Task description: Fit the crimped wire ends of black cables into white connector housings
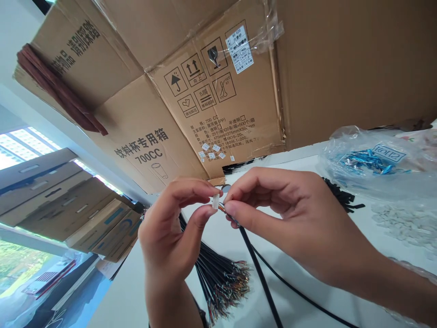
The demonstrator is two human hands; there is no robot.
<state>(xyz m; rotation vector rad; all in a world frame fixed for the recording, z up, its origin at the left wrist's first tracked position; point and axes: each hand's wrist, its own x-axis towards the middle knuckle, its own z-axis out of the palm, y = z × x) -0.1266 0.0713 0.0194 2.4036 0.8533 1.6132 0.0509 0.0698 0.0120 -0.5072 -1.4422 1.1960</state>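
Observation:
A small white connector housing (pixel 215 201) is pinched between the thumb and forefinger of my left hand (pixel 177 228). Just to its right, my right hand (pixel 280 214) grips the thin coloured wires (pixel 221 207) at the end of a black cable (pixel 259 273). The wire ends meet the housing's right side; how deep they sit in it I cannot tell. Below my hands the cable runs down to the lower edge of the view. A bundle of black cables (pixel 218 269) with stripped, multicoloured wire ends lies on the white table behind my left hand.
Large cardboard boxes (pixel 211 109) stand at the back, a dark red cloth (pixel 61 91) draped over one. At right are a clear bag of blue pieces (pixel 368 159), black strips (pixel 341 196) and a pile of small whitish parts (pixel 406 223). Stacked cartons (pixel 64 200) stand at left.

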